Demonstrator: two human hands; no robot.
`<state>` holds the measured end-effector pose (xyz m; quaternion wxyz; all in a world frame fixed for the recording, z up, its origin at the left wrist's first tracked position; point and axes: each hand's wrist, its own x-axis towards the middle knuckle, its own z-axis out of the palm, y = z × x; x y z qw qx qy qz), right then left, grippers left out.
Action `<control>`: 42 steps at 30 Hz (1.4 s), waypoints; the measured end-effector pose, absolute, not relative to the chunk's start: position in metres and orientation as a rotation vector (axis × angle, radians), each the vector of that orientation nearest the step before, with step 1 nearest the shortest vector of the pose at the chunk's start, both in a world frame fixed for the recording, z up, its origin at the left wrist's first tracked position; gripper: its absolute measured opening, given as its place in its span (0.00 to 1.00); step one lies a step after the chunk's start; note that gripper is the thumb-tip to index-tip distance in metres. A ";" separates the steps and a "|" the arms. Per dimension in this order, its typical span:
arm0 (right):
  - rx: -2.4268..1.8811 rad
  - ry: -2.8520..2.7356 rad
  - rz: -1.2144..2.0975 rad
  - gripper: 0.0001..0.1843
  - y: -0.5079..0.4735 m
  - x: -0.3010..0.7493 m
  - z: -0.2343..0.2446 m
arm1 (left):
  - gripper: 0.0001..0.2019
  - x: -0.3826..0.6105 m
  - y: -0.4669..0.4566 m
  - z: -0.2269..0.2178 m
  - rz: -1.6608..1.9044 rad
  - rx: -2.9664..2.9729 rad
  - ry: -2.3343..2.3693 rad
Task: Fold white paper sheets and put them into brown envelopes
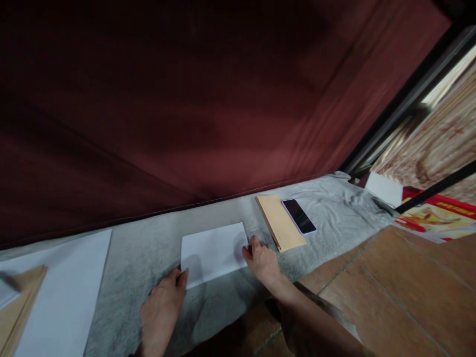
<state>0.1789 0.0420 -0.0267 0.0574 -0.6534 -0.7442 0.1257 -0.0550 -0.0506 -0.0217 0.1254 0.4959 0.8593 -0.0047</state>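
Observation:
A white sheet of paper (213, 253) lies flat on a grey cloth-covered surface in front of me. My left hand (163, 305) grips its near left corner, thumb on top and fingers curled. At the right edge of the paper, my right hand (262, 260) has its thumb and bent fingers closed on the side. The undersides of both grips are hidden. Just beyond my right hand rests a stack of tan envelopes (280, 223), with a phone (299, 216) in a pale purple case beside it.
On the left lie large white sheets (74, 287) with more tan envelopes (22, 302) on top. A dark red curtain (186, 124) hangs along the back of the grey cloth (137, 258). Tiled floor (401, 287) and a red and yellow printed box (439, 215) are at the right.

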 end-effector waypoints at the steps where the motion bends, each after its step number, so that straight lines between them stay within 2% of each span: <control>1: -1.953 -2.250 0.350 0.20 0.040 0.180 -0.026 | 0.20 -0.054 -0.052 -0.021 -0.021 1.468 2.519; 5: -1.613 -2.366 0.162 0.27 0.038 0.185 -0.027 | 0.20 -0.048 -0.054 -0.014 -0.048 1.466 2.542; 11: -1.248 -2.497 0.152 0.24 0.042 0.183 -0.042 | 0.20 -0.043 -0.054 -0.009 -0.052 1.453 2.533; 18: -1.309 -2.558 0.186 0.25 0.044 0.182 -0.056 | 0.21 -0.039 -0.056 -0.008 -0.089 1.494 2.560; 42: -1.331 -2.605 0.204 0.26 0.048 0.182 -0.055 | 0.19 -0.036 -0.054 -0.006 -0.077 1.460 2.573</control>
